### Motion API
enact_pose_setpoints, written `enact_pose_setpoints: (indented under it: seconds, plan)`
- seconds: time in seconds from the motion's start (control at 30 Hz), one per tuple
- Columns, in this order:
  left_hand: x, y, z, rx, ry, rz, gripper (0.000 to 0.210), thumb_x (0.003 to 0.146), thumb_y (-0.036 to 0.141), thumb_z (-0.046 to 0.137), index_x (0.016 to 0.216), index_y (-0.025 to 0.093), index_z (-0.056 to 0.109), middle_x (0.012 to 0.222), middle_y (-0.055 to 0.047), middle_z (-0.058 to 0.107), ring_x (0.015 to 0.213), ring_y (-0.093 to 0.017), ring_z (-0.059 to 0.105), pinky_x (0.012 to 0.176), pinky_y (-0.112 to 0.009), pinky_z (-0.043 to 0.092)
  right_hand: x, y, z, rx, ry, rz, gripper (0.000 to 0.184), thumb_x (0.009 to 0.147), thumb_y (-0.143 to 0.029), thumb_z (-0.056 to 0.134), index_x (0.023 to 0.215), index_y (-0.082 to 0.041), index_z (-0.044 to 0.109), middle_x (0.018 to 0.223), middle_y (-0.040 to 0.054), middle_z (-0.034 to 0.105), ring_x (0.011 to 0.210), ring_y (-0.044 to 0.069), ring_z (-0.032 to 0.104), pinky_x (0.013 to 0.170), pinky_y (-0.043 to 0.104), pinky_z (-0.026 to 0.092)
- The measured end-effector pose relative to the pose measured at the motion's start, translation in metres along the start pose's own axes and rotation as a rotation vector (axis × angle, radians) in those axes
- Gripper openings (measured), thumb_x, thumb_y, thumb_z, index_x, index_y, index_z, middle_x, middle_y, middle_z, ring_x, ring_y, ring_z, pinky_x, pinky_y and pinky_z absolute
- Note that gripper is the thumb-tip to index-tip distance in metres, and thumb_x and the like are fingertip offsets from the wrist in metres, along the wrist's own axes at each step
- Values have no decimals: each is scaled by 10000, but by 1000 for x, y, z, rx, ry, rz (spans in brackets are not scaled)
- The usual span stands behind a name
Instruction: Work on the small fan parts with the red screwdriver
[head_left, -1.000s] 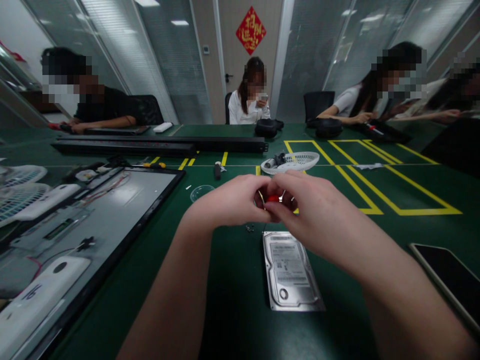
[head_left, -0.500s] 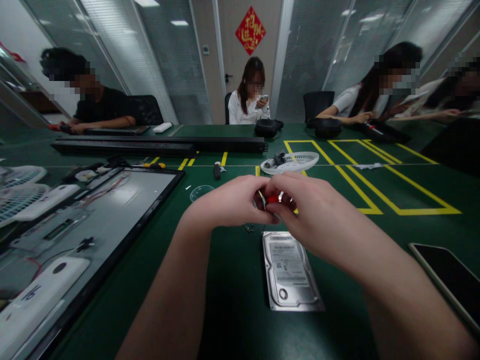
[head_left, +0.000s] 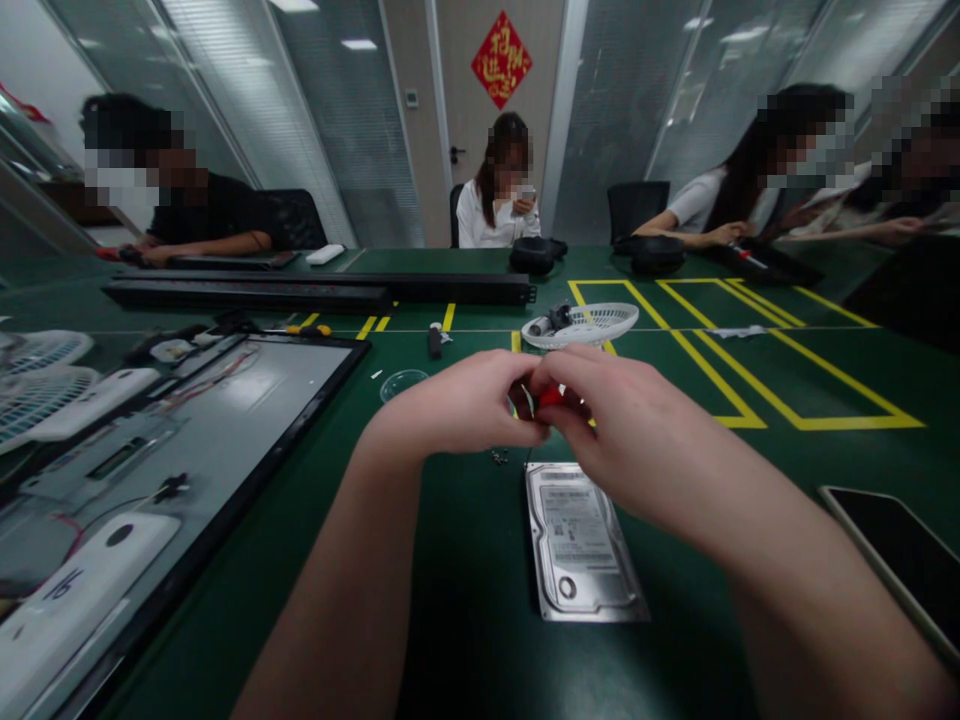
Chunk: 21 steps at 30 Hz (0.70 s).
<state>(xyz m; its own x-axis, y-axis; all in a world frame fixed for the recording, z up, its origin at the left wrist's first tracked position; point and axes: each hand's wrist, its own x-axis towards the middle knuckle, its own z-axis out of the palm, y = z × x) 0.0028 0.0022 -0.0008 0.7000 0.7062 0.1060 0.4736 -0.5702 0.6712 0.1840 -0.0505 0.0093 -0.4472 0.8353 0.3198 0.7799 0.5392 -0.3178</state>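
My left hand (head_left: 472,400) and my right hand (head_left: 619,405) meet above the table, fingertips touching or nearly so. Between the curled fingers of my right hand is a small red object with a dark end (head_left: 552,397); its kind is mostly hidden. My left fingers are closed by its dark end, and what they pinch I cannot make out. Just below the hands a silver hard drive (head_left: 581,560) lies flat, label side up. Several tiny screws (head_left: 499,457) are scattered near its far left corner.
An opened flat panel (head_left: 300,395) with white parts takes up the left. Beyond the hands are a clear round dish (head_left: 403,384) and a white fan grille (head_left: 600,322). A phone (head_left: 892,550) lies at the right. Long black bars (head_left: 322,292) and seated people are across the table.
The red object has turned slightly between my fingers, and more of its dark end shows. My fingertips have shifted a little; the hard drive stays put.
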Motion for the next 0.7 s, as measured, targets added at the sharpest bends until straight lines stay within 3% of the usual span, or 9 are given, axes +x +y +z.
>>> enact_pose_setpoints:
  seconds: [0.3,0.47,0.7]
  plan:
    - [1,-3,1,-26,10,-31,300,727,262,775,981,159,653,925,-26,707,774,-168,628,646,-261,467,1,-1,1,-35,8,41,71,927,-163,620,977,-176,668,974,72,646,844,217,592,740,344,415]
    - [0,-1,0,3,-18,-24,237,754,219,730,975,155,678,917,-26,718,799,-180,649,667,-271,466,-1,-1,1,22,1,-45,232,900,-40,527,998,-197,666,996,49,652,864,200,602,750,332,411]
    - [1,-2,1,-20,1,-3,273,727,230,751,979,161,673,912,-13,705,794,-175,629,653,-266,455,1,-1,1,-31,32,19,16,928,-197,645,931,-184,653,947,60,649,815,203,586,709,328,406]
